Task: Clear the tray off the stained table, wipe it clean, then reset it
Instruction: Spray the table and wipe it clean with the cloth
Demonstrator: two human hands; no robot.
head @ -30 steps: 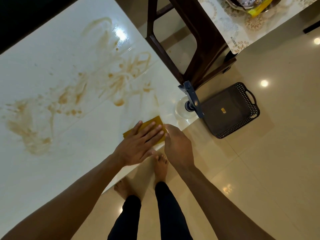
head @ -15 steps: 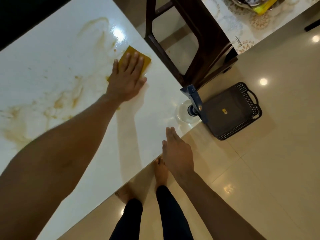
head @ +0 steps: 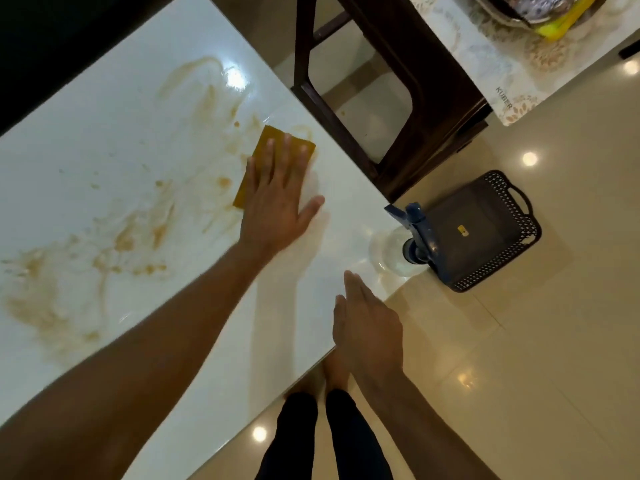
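While the left hand (head: 277, 206) presses flat, fingers straight, on the yellow cloth (head: 273, 147) among brown stains (head: 138, 233) on the white table (head: 86, 150), the right hand (head: 367, 323) rests open at the table's near edge, holding nothing. A spray bottle (head: 408, 237) stands at the table's corner; the dark tray (head: 485, 233) lies on the floor (head: 519, 358) beside it.
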